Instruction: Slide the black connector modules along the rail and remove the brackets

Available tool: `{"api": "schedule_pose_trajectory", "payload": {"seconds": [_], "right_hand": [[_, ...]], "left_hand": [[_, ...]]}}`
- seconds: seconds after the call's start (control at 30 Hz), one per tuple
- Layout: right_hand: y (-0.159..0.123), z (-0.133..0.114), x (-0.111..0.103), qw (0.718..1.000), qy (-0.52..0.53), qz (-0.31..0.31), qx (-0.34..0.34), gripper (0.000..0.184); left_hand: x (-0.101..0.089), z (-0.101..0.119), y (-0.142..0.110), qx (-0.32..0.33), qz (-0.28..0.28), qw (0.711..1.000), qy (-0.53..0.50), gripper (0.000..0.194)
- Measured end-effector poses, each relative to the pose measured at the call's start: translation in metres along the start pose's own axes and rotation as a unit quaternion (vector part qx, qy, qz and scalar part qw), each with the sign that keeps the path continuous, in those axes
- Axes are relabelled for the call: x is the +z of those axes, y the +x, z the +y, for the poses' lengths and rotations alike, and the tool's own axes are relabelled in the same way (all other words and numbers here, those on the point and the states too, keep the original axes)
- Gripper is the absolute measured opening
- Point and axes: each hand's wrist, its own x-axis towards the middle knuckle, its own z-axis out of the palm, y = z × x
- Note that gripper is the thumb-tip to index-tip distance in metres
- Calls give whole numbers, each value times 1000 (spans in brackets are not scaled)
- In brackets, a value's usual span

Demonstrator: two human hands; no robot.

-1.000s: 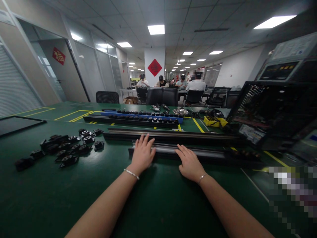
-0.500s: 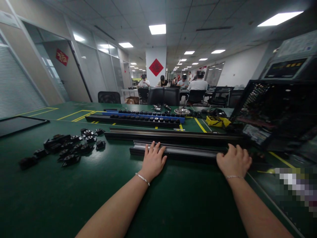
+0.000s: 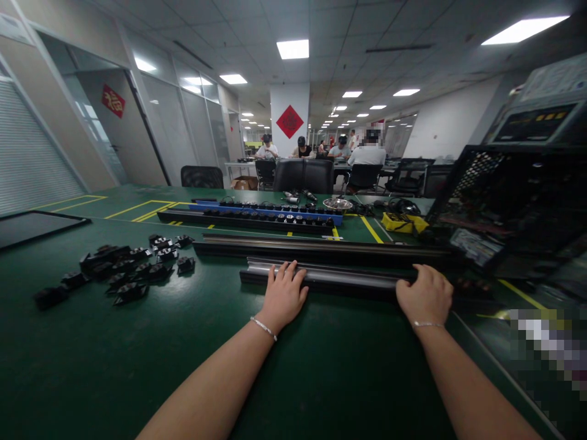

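Across the green table (image 3: 197, 360) in front of me lies a long black channel rail (image 3: 348, 282). My left hand (image 3: 285, 288) grips it near its left end, fingers spread over the top and thumb at the near side. Farther right, my right hand (image 3: 425, 294) wraps over the same rail, its fingers bent across the top and their tips hidden. The rail's right part runs out of sight behind that hand. Just beyond lies a longer black rail (image 3: 316, 249), parallel to the first and touched by neither hand.
Small black clip-like parts (image 3: 132, 269) lie heaped at the left. Farther back are a blue rail (image 3: 199, 208) and a black rail (image 3: 183, 217) with parts in them, a metal dish (image 3: 337, 203) and a yellow bag (image 3: 403, 224). A dark open-fronted machine (image 3: 513, 201) stands right.
My right hand has slid a little left along the rail. My left hand and the rail have stayed in place.
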Motion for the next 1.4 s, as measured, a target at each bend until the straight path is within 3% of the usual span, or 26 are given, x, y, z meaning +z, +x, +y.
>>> {"api": "schedule_pose_trajectory", "payload": {"seconds": [0.33,0.7,0.9,1.4], "right_hand": [[-4,-13,1,999,32,-1,-33,41],[-12,-36,-5,996,37,-56,-59,39],[-18,-49,-8,993,64,-48,-88,39],[-22,-57,-10,988,82,-61,-115,38]], "left_hand": [[-2,0,0,3,-6,1000,-2,39],[-6,1,1,4,-8,1000,2,38],[-7,1,1,4,-12,1000,1,38],[-6,1,0,4,-12,1000,7,39]]}}
